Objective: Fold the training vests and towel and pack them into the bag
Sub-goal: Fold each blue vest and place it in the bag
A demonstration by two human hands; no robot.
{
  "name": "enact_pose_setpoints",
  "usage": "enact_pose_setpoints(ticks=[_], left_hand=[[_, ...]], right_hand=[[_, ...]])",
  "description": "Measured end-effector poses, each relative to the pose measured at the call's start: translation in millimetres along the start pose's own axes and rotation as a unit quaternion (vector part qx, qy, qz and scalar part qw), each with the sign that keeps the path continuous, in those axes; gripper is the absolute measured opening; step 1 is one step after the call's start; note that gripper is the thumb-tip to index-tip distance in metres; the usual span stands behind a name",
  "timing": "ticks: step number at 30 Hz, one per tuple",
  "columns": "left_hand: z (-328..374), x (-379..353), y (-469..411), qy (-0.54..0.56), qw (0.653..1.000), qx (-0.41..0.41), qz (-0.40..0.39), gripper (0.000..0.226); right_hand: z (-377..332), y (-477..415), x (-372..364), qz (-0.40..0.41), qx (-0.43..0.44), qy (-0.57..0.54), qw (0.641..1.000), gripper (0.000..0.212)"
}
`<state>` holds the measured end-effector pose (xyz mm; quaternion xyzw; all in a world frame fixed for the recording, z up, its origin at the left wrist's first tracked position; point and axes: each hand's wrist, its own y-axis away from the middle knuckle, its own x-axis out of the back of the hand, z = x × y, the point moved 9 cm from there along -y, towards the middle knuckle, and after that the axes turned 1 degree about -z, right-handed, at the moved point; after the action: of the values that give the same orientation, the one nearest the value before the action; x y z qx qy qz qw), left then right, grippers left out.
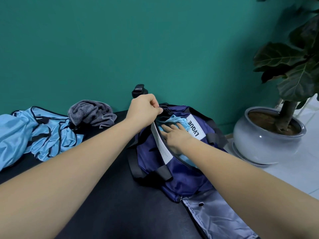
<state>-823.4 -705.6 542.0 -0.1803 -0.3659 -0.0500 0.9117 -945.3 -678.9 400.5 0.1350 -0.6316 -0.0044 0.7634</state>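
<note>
Two bare arms reach across a dark table to a navy bag lying open near the table's right edge. The left hand grips the far end of the bag's opening. Its fingers are curled and pinch either the rim or the zip pull; which one is too small to tell. The right hand lies flat inside the opening, fingers straight and slightly spread, pressing on a light blue vest.

More vests sit in a crumpled heap at the table's left, not yet folded. A grey striped towel is bunched just beside them. A black bottle top shows behind the left hand, and a potted plant stands on the floor to the right.

The step in hand looks like seating the vest in the bag. To do it well, the left hand should hold the mouth taut and open. The right palm should push the vest flat and low toward one end, clear of the zip, leaving room for the rest.
</note>
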Motion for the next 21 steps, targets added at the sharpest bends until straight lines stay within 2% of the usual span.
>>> enact_pose_setpoints(ticks=[3,5,8,10,13,16,18,21], left_hand=[[5,4,0,-0.009,1.0,-0.01,0.007,0.016],[0,4,-1,-0.053,0.999,0.002,-0.002,0.015],[-13,-4,-5,-0.113,0.993,0.026,-0.038,0.011],[-14,-7,-6,-0.126,0.991,0.024,-0.033,0.011],[-1,-12,-5,-0.157,0.987,-0.019,-0.006,0.019],[32,-27,5,-0.19,0.975,-0.116,0.017,0.027],[52,-51,14,-0.201,0.966,-0.16,-0.022,0.018],[58,-94,21,-0.3,0.935,-0.122,-0.144,0.015]], right_hand=[[-7,6,2,-0.031,0.011,0.028,0.999,0.07],[-6,3,2,-0.019,0.007,0.026,0.999,0.066],[0,2,11,0.057,0.012,0.013,0.998,0.06],[5,10,21,0.122,0.028,0.025,0.992,0.058],[27,34,34,0.197,-0.001,0.067,0.978,0.058],[61,53,37,0.183,-0.086,0.098,0.975,0.07],[72,60,36,0.173,-0.115,0.103,0.973,0.066],[78,59,31,0.135,-0.162,0.118,0.97,0.066]])
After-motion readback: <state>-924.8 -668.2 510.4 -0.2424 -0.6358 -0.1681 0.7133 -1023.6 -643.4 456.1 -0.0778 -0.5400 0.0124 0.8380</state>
